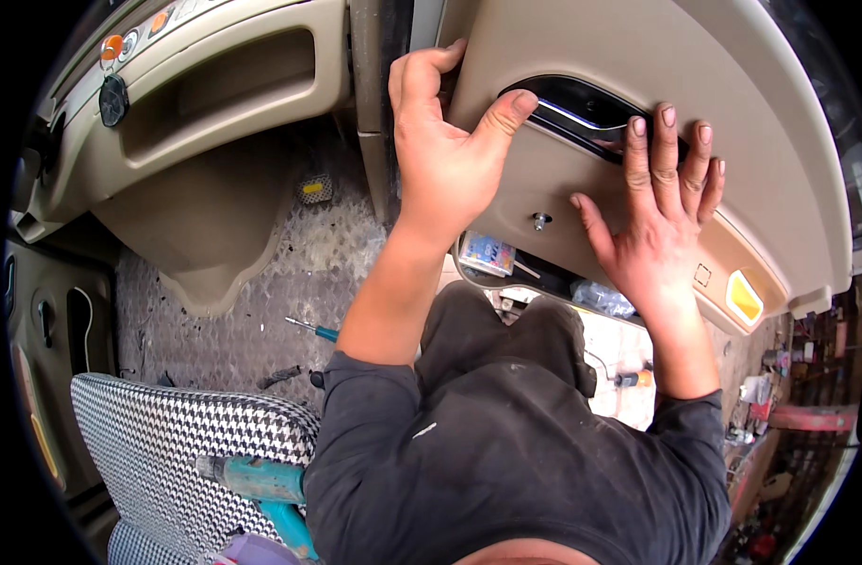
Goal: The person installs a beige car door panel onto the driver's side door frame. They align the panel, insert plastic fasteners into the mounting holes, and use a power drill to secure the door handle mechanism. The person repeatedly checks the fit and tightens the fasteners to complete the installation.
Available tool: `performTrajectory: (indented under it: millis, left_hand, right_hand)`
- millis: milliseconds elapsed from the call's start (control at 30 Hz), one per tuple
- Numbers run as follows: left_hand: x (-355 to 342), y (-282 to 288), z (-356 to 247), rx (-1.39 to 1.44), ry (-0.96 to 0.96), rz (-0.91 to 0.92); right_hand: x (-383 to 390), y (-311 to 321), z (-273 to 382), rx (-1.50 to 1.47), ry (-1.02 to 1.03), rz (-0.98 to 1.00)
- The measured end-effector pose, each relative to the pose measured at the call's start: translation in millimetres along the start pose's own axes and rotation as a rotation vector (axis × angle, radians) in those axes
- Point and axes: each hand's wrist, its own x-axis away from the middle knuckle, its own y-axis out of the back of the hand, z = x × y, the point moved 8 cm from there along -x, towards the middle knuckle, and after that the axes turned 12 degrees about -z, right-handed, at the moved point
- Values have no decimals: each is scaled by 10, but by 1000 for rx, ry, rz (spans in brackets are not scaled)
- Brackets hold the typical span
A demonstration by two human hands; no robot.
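A beige door panel (629,47) stands in front of me, with a black handle recess (582,99) edged by a bright strip. My left hand (450,155) hooks its bent fingers round the panel's left edge, its thumb by the left end of the recess. Flat on the panel lies my right hand (655,231), fingers spread, the fingertips near the recess's right end. Between and below the hands, a metal stub (541,221) pokes through a hole. The door pocket below holds a printed packet (487,254) and a clear plastic bag (602,298).
At left, a teal drill (261,478) lies on a checked seat (186,414). A teal-handled screwdriver (313,328) lies on the dirty cab floor (233,339) near a pedal (315,189). An orange-ended tool (634,379) is below the door. Keys hang by the dashboard (224,104).
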Motion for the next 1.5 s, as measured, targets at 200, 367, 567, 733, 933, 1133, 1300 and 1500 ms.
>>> performTrajectory:
  millis: [200,367,567,733,933,1133,1300,1500]
  left_hand:
    - [116,-84,-262,-374,-400,-37]
    - [106,-46,-72,-374,-299,-3]
    - [283,-245,-305,-548,-307,-44]
    - [339,-280,-255,-576,-336,-79]
    - [368,-244,-187,-650,-364,-8]
    - [579,-197,2,-770,-462,17]
    - [780,-149,157,-696,-431,-120]
    - [773,-187,175,-748,-461,-149]
  right_hand:
    - [7,-25,-9,-9,15,2]
    - [96,191,-194,53,-122,12]
    - [224,269,-447,47,-129,-22]
    - [262,335,-472,-80,-107,-56]
    - [539,527,-607,-178,-24,-225]
    - [774,681,-579,-209,82,-321]
    - [932,676,-551,-185,179,-260]
    - [1001,515,-416,-236,215,-239]
